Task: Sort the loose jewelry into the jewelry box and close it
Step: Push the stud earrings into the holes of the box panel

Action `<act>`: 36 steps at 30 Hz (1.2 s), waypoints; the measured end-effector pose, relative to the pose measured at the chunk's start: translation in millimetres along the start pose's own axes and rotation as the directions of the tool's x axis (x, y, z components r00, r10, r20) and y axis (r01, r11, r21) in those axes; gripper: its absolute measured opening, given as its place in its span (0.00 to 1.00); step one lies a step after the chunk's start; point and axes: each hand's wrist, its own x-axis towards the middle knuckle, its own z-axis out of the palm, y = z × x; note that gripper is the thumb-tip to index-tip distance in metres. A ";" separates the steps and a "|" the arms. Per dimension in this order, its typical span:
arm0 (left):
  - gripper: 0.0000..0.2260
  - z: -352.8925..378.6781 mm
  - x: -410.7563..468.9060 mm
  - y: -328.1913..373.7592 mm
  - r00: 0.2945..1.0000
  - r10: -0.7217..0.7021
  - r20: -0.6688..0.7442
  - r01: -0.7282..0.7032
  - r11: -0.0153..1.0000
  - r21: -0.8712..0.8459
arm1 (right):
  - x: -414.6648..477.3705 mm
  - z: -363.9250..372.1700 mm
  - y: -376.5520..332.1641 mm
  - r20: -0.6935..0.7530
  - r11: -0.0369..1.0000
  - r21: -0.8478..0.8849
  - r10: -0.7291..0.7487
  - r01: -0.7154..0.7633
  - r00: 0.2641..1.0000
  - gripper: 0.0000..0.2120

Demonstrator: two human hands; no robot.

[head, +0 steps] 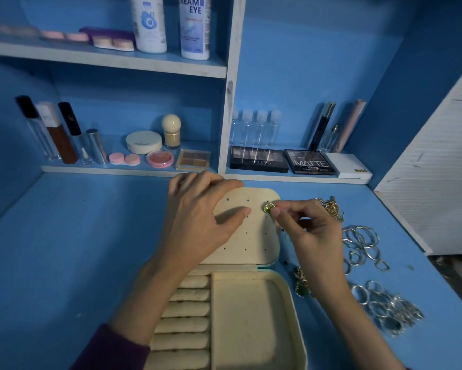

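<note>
Cream-lined jewelry box (251, 316) lies open at the middle of the blue bench's (64, 249) near edge, with its perforated lid (251, 236) raised toward the back. The left hand (198, 217) grips the lid, fingers over its far edge and thumb on the panel. The right hand (312, 228) pinches a green-stone earring (267, 208) against the panel. Toward the right edge lie gold chains (331, 208), gold rings (363, 244) and silver rings (384, 308). A second green earring (302, 287) lies just beside the box.
</note>
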 end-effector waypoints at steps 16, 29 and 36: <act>0.20 3.0 14.8 20.2 0.989 -0.126 0.073 0.120 0.990 0.080 | 5.5 -4.8 -4.0 0.121 0.977 0.099 0.176 -0.189 0.977 0.04; 0.21 3.6 7.6 18.5 0.999 -0.045 -0.016 0.047 0.992 0.118 | 43.3 -71.2 13.3 0.223 0.868 -0.477 -0.033 0.139 0.974 0.09; 0.21 4.0 6.8 17.7 0.999 -0.009 -0.049 0.015 0.991 0.133 | 39.6 -75.0 28.4 0.400 0.684 -0.649 -0.067 0.334 0.914 0.12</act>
